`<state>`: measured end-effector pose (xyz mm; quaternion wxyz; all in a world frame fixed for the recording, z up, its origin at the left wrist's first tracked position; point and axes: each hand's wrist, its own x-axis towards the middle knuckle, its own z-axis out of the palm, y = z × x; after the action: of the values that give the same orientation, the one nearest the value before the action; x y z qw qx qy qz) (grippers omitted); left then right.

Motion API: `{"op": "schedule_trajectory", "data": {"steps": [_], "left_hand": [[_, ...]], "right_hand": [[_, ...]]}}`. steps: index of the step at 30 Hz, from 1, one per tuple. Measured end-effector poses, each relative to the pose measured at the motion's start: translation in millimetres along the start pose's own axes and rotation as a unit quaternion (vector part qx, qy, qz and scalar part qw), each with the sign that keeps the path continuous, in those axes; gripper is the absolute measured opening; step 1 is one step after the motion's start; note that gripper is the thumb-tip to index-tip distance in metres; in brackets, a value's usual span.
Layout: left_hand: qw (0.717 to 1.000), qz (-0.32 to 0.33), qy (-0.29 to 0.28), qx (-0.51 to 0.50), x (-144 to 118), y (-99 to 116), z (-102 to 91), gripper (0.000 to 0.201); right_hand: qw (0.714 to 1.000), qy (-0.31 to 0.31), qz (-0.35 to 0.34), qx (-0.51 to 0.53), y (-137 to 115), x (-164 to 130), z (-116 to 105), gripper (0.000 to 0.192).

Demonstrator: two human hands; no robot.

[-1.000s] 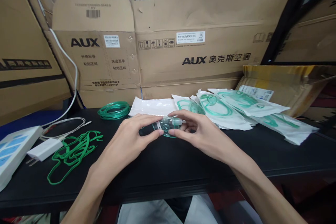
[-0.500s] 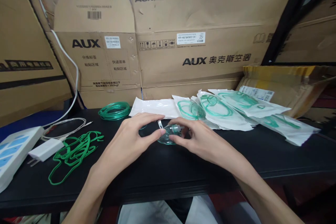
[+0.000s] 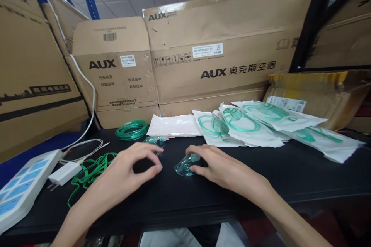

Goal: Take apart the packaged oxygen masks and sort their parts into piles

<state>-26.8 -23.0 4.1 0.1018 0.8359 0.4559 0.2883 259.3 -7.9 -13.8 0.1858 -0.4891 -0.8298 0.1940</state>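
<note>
My right hand [image 3: 210, 162] grips a clear green oxygen mask [image 3: 183, 166] low over the black tabletop, thumb at its near side and fingers over the top. These fingers hide part of the mask. To the left, my left hand [image 3: 142, 162] is apart from the mask, with a gap between thumb and fingertips and nothing visible in it. Just beyond its fingers lies a small clear green plastic piece [image 3: 155, 141], partly hidden by the hand. A coil of green tubing [image 3: 131, 130] rests behind my left hand, and a tangled green elastic cord [image 3: 92, 171] lies beside that forearm.
Several white-backed pouches with green tubing [image 3: 240, 123] lie at the back right, beside a white packet [image 3: 175, 125]. On the left are a power strip [image 3: 31, 183], a white charger [image 3: 65, 173] and a cable [image 3: 95, 146]. Cardboard boxes [image 3: 179, 81] stand behind.
My left hand has come away from the mask and moved left; the white strip at its fingertips is no longer visible. My right hand stays on the mask. The camera view has tilted up.
</note>
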Motion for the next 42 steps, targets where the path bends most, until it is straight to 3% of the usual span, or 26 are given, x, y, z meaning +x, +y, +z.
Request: {"op": "schedule_trajectory", "data": {"steps": [3,8,18,21,25,29,32,35,42], "left_hand": [[0.998,-0.018,-0.047,0.025,-23,-24,8.5,0.016],[0.996,-0.062,-0.029,0.055,-50,-52,11.4,0.041],[0.994,-0.053,-0.030,0.093,-61,-59,-0.7,0.046],[0.994,-0.049,-0.014,0.098,-49,-53,-3.4,0.046],[0.993,-0.026,0.010,0.114,-9,-47,-8.5,0.044],[0.986,-0.005,0.013,0.164,38,-56,-9.9,0.047],[0.985,0.014,-0.005,0.174,59,-66,-5.7,0.044],[0.985,0.037,-0.023,0.165,61,-68,-1.9,0.041],[0.989,0.055,-0.046,0.127,48,-61,-3.6,0.039]], "right_hand": [[1.000,-0.001,0.000,-0.005,1,0,3,0.030],[1.000,0.005,0.000,-0.004,2,1,5,0.030],[1.000,0.007,-0.004,-0.014,1,-1,7,0.032],[1.000,0.013,-0.009,-0.024,1,-1,9,0.033],[0.999,0.018,-0.016,-0.033,-2,-1,9,0.036],[0.998,0.009,-0.037,-0.050,-3,2,3,0.037],[0.996,0.003,-0.081,-0.045,-2,12,-2,0.032],[0.994,0.035,-0.102,-0.008,-1,27,-6,0.027],[0.992,0.099,-0.072,0.019,2,75,-3,0.031]]}}
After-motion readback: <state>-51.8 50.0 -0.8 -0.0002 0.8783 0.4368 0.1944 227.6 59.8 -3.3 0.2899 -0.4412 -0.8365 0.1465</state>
